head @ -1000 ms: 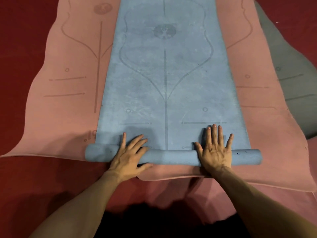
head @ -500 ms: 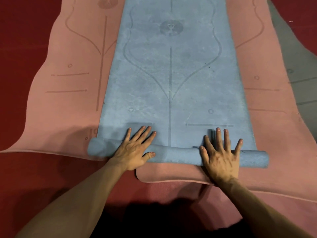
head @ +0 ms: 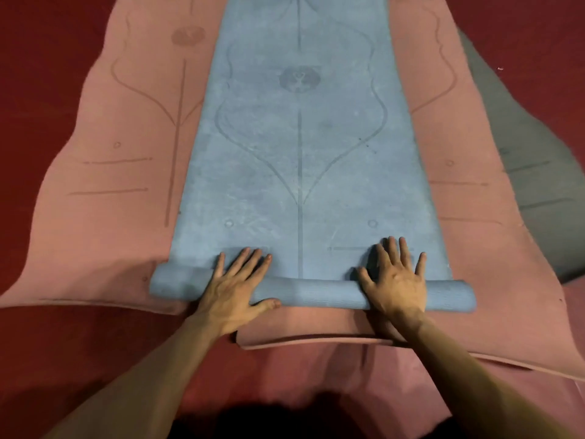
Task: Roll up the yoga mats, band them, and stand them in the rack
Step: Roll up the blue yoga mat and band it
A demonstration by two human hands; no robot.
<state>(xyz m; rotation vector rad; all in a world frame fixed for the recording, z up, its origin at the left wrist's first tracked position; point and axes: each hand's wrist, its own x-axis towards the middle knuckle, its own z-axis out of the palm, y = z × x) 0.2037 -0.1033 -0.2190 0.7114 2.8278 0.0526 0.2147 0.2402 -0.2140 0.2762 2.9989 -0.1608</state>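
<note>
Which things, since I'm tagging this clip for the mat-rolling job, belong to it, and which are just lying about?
In the job now: blue mat, its near end rolled; left hand and right hand, both pressing flat on the roll.

Lying about for now: pink mats under and beside it; grey mat at the right; red floor.

The blue mat (head: 300, 153) lies flat up the middle of the frame, printed with a centre line, a curved outline and a round emblem. Its near end is wound into a slim roll (head: 316, 294) lying crosswise in the lower middle; the rest is unrolled. Beneath it a left pink mat (head: 110, 201) with similar markings spreads to the left and a right pink mat (head: 474, 248) to the right. A grey mat (head: 522, 153) shows from under the pink at the right edge.
</note>
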